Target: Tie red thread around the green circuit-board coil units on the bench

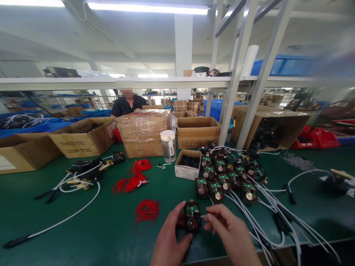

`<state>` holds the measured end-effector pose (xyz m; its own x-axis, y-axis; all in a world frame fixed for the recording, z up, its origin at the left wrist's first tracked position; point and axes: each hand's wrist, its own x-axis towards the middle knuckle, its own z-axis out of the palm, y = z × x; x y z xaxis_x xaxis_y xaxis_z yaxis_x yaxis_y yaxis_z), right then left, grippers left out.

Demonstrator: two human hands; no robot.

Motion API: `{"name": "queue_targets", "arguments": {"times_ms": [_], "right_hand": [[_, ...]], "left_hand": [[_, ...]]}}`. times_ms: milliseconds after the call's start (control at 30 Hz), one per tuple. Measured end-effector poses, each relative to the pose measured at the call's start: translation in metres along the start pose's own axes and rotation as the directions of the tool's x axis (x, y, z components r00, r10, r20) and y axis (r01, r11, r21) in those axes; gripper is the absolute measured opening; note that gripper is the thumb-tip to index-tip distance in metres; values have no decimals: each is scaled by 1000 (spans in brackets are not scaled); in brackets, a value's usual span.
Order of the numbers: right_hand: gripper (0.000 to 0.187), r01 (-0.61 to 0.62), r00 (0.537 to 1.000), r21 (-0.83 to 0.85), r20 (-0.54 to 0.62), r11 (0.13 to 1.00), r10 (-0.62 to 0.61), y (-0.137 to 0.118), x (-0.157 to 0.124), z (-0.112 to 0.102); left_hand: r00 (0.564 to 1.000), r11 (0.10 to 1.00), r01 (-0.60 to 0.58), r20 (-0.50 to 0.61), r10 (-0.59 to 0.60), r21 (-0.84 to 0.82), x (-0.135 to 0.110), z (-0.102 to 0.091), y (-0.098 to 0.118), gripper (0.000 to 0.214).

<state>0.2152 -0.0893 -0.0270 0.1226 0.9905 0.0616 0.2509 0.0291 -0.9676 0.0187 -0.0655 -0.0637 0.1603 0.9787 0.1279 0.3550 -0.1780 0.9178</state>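
Near the front edge of the green bench, my left hand point(174, 232) grips a small black housing point(192, 218) with a green circuit board and a round metal disc on its face. Its thumb and fingers wrap round the left side and bottom. On the right side of the housing, my right hand point(226, 225) is closed in a pinch on a thin white cable point(203, 216), of which only a short piece shows. Just beyond my hands lie several similar housings point(216, 190) with their boards facing up, and white cables point(246, 207) trailing toward the front right.
Red wire bundles point(146, 210) lie left of my hands. A small box of black parts point(187, 173) and a lidded water bottle point(168, 147) stand behind. Cartons point(144, 135) line the back, and metal posts point(233, 81) rise at right. A person point(129, 103) is across the bench.
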Motion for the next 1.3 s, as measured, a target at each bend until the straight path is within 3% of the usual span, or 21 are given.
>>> {"name": "queue_targets", "arguments": {"times_ms": [100,300,533,1033,1300], "right_hand": [[30,4,1000,23,16,1000,-4,5,0,4],[22,145,988,-50,-38,988,-147,11,1,24],[19,195,975,-82,-91,977,-202,16,0,37],[15,82,989,51,-126,995,-75,27,7,47],[14,150,923,-32,-353,988,-152,31,2,69]], "left_hand": [[1000,1000,7,10,-7,14,1,0,0,77],[1000,999,13,-2,-13,42,2,2,8,80],[999,998,-32,38,30,47,9,0,11,66],[996,995,-83,-8,84,47,12,3,1,66],[994,993,-104,29,103,59,16,-2,-3,64]]}}
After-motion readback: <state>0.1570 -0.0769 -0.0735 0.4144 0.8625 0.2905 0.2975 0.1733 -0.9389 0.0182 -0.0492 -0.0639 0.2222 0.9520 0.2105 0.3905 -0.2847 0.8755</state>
